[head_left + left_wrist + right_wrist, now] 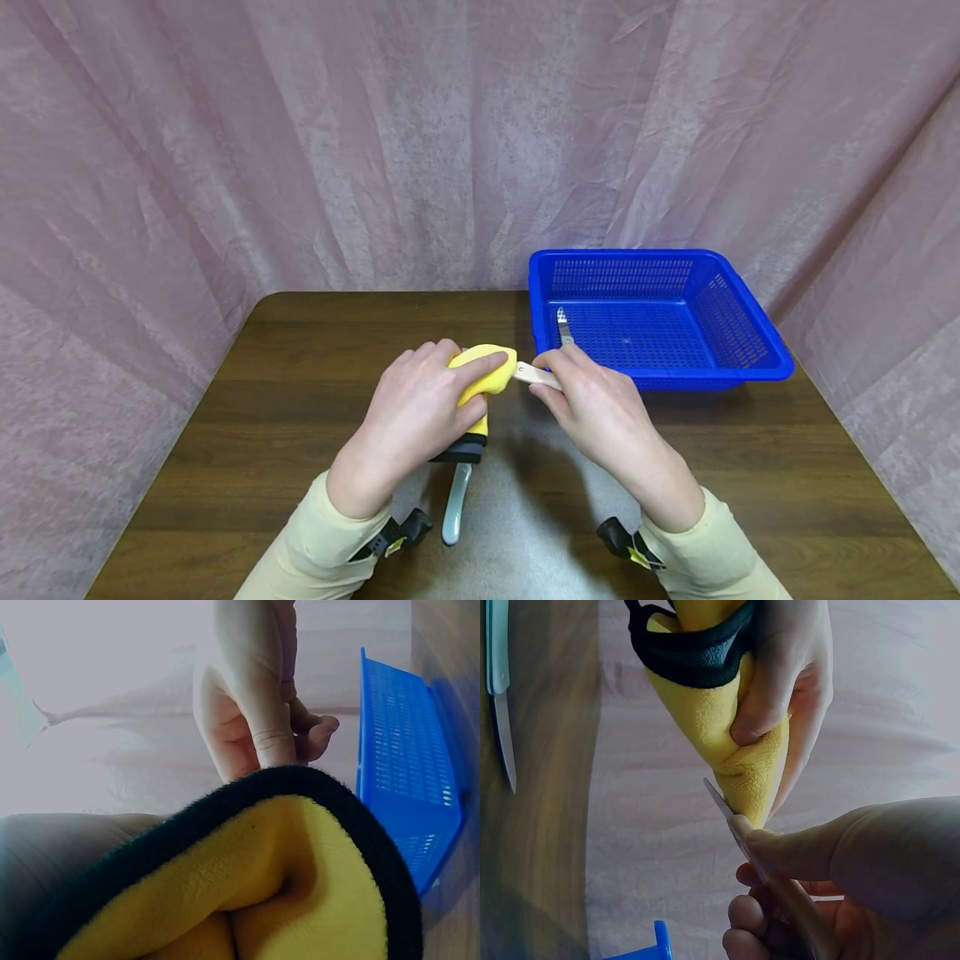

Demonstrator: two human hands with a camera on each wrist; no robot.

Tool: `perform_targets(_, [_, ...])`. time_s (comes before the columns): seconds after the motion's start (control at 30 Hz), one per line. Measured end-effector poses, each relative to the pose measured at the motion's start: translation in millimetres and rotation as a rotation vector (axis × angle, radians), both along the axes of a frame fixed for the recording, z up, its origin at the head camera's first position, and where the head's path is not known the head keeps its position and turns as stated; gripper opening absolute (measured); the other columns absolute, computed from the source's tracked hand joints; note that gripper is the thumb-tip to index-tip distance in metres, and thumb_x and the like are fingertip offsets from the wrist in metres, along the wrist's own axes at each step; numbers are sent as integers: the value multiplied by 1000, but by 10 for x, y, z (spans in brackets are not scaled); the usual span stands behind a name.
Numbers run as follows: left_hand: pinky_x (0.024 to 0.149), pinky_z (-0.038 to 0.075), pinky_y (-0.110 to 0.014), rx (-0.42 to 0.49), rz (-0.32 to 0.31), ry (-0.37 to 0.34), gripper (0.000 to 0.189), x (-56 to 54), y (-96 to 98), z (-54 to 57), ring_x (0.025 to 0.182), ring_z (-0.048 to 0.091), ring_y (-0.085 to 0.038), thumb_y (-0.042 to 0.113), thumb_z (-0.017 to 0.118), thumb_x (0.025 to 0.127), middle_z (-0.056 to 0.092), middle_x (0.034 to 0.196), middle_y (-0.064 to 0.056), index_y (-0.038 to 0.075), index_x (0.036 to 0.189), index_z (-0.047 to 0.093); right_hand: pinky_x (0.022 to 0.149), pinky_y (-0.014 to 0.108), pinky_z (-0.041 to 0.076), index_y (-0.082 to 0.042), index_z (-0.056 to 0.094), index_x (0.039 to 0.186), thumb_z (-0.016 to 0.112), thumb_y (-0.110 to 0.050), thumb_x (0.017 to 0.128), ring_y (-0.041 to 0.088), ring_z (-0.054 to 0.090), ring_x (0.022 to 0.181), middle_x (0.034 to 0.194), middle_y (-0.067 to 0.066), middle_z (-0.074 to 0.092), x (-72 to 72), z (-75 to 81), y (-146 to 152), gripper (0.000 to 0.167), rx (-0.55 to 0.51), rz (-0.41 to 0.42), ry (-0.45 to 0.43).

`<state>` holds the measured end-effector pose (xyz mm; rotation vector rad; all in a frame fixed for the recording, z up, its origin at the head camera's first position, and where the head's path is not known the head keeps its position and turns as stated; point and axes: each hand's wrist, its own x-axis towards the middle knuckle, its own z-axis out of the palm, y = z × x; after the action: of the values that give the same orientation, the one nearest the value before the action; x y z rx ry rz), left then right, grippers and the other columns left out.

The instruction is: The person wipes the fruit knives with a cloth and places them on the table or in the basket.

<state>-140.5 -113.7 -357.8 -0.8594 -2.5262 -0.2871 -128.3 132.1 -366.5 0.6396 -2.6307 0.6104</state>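
Observation:
My left hand (420,412) grips a yellow cloth with black edging (495,381), pinching it round the blade end of a small knife with a cream handle (538,377). My right hand (603,408) holds that knife by its handle, thumb along one side. In the right wrist view a sliver of pointed metal (717,796) shows beside the folded cloth (697,720); the cloth hides the rest of the blade. Below the left hand, a second knife with a pale blue handle (456,508) lies on the table; its blade (506,742) shows in the right wrist view.
A blue perforated plastic basket (622,277) stands at the table's back right, just beyond my right hand. Inside, near its left wall, lies a tool with a holed metal head (563,321). Pink curtains (420,167) hang behind the brown wooden table (300,375).

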Motion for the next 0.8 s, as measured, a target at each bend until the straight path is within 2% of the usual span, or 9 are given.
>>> perform_targets(0.4, [61,47,-40,1,17,10,53,-16,-24,-2,72,59,-24,20,83,86,65,89,-6,32,137,80,58,39,50,-12,76,118,85,-19,98,17,60,71,98,-2,66,-7,0,8,22,4,-1,-6])
perform_targets(0.8, [61,47,-40,-12,49,-25,54,-49,-78,17,72,59,-25,20,82,87,65,90,-7,32,139,79,57,37,48,-13,77,118,85,-19,99,16,57,69,96,-3,64,-8,3,5,22,-5,-8,-4])
